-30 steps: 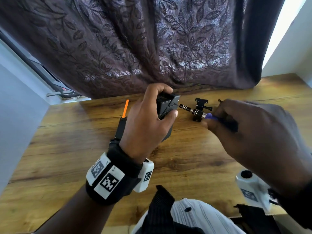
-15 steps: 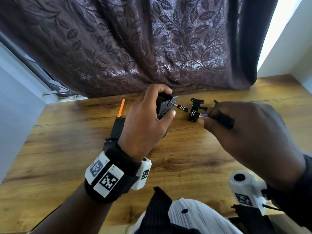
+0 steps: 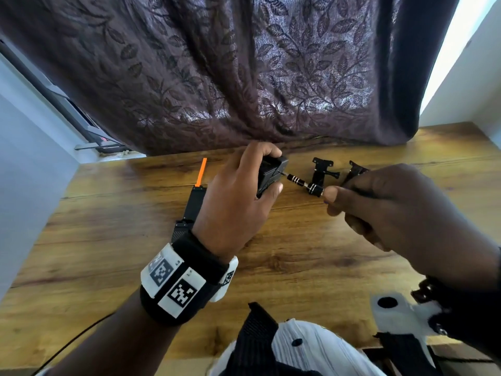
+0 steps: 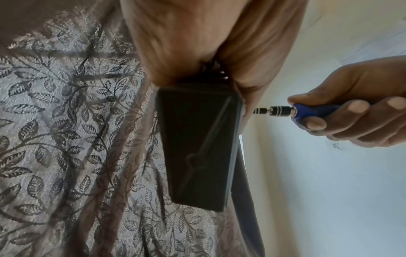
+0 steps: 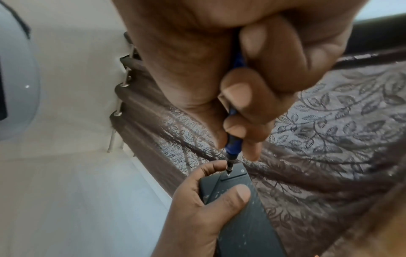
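My left hand [image 3: 238,202] grips a black box-shaped device [image 3: 271,176] above the wooden table [image 3: 108,253], thumb on its near side and fingers over the top. My right hand [image 3: 393,210] holds a blue-handled screwdriver [image 4: 285,111] with a black and silver banded shaft [image 3: 303,183]. Its tip sits in a screw hole at the end of the device [image 5: 232,175]. In the right wrist view my fingers curl round the blue handle [image 5: 234,144], and the left thumb [image 5: 232,196] presses on the device's face.
A black clamp-like mount [image 3: 322,172] and another small black part [image 3: 355,169] stand on the table behind the screwdriver. A long black tool with an orange tip [image 3: 199,185] lies left of my left hand. A dark leaf-patterned curtain [image 3: 244,77] hangs behind the table.
The screwdriver tip has moved left into the end of the device. The left hand keeps the same grip.
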### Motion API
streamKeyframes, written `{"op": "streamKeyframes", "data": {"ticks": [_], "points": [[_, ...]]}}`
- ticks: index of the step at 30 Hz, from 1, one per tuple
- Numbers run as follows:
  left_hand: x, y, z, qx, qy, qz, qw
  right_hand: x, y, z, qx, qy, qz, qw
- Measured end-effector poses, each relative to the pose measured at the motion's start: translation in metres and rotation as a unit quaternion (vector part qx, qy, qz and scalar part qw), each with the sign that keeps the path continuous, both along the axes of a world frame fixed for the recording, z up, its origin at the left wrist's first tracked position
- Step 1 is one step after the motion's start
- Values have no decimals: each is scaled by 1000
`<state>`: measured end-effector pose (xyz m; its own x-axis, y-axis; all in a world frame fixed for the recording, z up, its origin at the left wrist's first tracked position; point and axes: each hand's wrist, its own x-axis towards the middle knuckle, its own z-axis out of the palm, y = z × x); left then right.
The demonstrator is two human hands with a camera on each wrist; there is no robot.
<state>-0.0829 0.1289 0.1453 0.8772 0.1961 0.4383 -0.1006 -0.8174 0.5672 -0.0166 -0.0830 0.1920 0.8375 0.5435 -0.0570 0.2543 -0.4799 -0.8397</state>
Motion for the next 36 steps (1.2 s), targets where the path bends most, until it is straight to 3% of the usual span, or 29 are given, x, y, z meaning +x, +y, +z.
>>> {"op": "streamKeyframes", "data": {"ticks": [9, 24, 26, 28, 30, 32, 36], "points": [[-2, 13, -2, 47, -20, 0, 999, -4, 7, -2, 71, 181, -13, 981], [0, 31, -13, 21, -25, -20, 999, -7, 20, -11, 95, 288, -9, 953], [2, 34, -12, -20, -1, -21, 1000, -8, 28, -13, 79, 225, -21, 971], [3, 36, -13, -60, 23, -15, 998, -7, 35, -14, -1, 56, -16, 998], [4, 37, -17, -89, 34, -6, 995, -7, 39, -12, -92, -92, -6, 991], [4, 37, -21, -118, 34, 3, 992, -7, 40, -8, -116, -127, 0, 985], [0, 41, -27, -149, 29, 23, 988, -3, 34, -12, -103, -98, 11, 990]]}}
